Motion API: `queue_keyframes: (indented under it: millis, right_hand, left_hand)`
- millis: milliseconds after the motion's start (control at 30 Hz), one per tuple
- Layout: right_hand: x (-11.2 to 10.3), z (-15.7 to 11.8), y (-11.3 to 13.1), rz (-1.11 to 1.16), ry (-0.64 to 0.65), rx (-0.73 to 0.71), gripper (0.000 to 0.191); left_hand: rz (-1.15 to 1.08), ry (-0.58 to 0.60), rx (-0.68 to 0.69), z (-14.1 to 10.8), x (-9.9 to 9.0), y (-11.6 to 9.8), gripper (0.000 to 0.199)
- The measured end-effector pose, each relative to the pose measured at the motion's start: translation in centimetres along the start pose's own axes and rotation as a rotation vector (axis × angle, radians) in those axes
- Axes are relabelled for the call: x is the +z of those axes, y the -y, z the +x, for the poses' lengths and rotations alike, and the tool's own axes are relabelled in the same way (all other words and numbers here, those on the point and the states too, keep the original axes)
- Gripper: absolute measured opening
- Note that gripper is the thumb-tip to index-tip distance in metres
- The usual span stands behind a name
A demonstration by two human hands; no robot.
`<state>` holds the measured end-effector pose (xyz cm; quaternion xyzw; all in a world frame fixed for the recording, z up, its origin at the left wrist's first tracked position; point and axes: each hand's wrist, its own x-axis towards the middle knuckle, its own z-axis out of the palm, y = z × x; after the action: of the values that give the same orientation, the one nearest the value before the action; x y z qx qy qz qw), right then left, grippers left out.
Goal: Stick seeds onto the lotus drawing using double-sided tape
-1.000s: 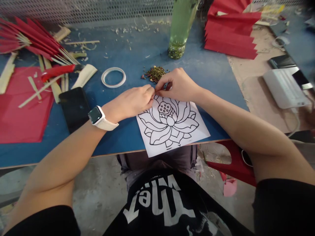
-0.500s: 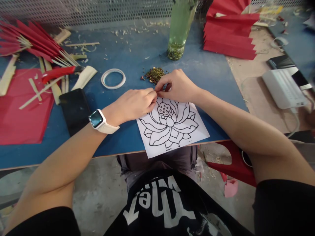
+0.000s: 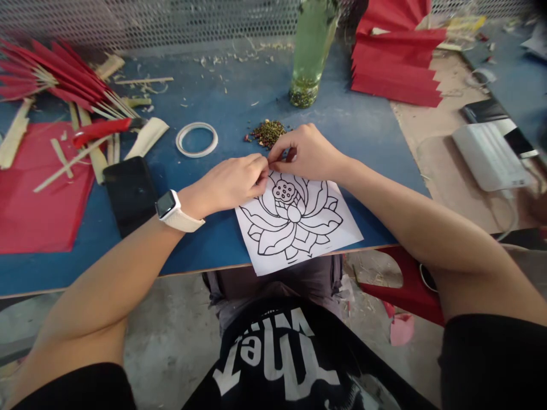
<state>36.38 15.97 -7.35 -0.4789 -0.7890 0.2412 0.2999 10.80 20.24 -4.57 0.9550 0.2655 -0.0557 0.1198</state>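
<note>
Curled inward, the left hand (image 3: 239,179) lies over the upper left of the flower drawing (image 3: 294,228); its fingertips are hidden, so I cannot tell whether they clamp the paper. Just right of it, the right hand (image 3: 305,152) has thumb and forefinger pinched together at the top edge, anything between them too small to make out. The drawing sits on the table (image 3: 200,245) with its lower left corner past the edge, so a bump there might crease or shift it. Beyond, a careless knuckle could scatter the loose grains (image 3: 268,134) or, farther right, knock the bottle (image 3: 306,74).
</note>
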Motion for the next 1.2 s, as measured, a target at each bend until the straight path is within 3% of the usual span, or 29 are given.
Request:
queue_keyframes:
  millis: [133,267,433,667,833,1200]
  right_hand:
    - [0.3,-0.1,-0.3,0.008,0.003,-0.074,0.017]
    - [1.3,-0.3,-0.1,-0.037,-0.014,-0.091,0.011]
    - [2.2,-0.5,0.4,-0.064,-0.045,-0.045,0.006]
    - [1.5,-0.6,0.1,-0.038,0.019,-0.075,0.010]
    - [1.8,-0.7,0.0,-0.097,-0.013,-0.107,0.012]
    - [1.4,-0.7,1.1,-0.281,0.103,-0.194,0.022]
  left_hand:
    - [-0.162,-0.050,0.110,-0.2,0.2,2.0,0.021]
    - [-0.234,-0.118,0.078,-0.2,0.1,2.9,0.015]
    - [-0.290,-0.130,0.000,-0.1,0.0,2.7,0.013]
    - [-0.312,-0.138,0.006,0.0,0.0,2.8,0.012]
    - [-0.326,-0.130,-0.009,0.1,0.1,2.8,0.014]
    - [-0.359,-0.133,-0.031,0.2,-0.1,2.6,0.016]
